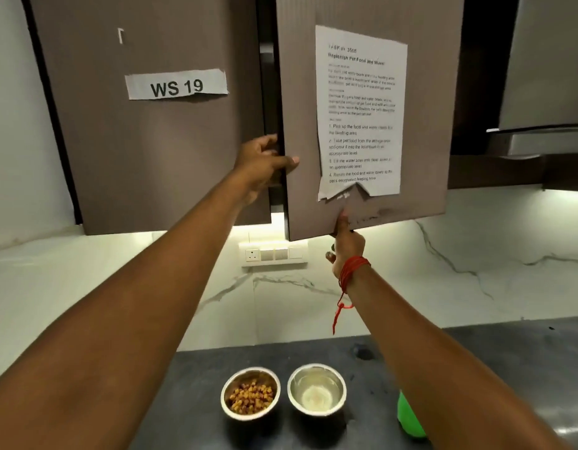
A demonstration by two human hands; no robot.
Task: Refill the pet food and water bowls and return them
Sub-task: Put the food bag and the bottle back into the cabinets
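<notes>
Two steel bowls stand side by side on the dark counter [508, 352]. The left bowl [250, 393] holds brown and yellow kibble; the right bowl [316, 389] holds clear water. Both arms reach up to the wall cupboards. My left hand [261, 162] curls its fingers into the gap at the left edge of the right cupboard door [424, 92], thumb on the door's front. My right hand [346, 245] pinches that door's bottom edge from below. The door stands slightly ajar. The cupboard's inside is dark and hidden.
A green object [409, 420] shows partly behind my right forearm on the counter. A task sheet [360, 112] is taped to the door, a "WS 19" label [177, 86] to the left door. A socket panel [274, 254] sits on the marble wall. A hood [547, 76] hangs at right.
</notes>
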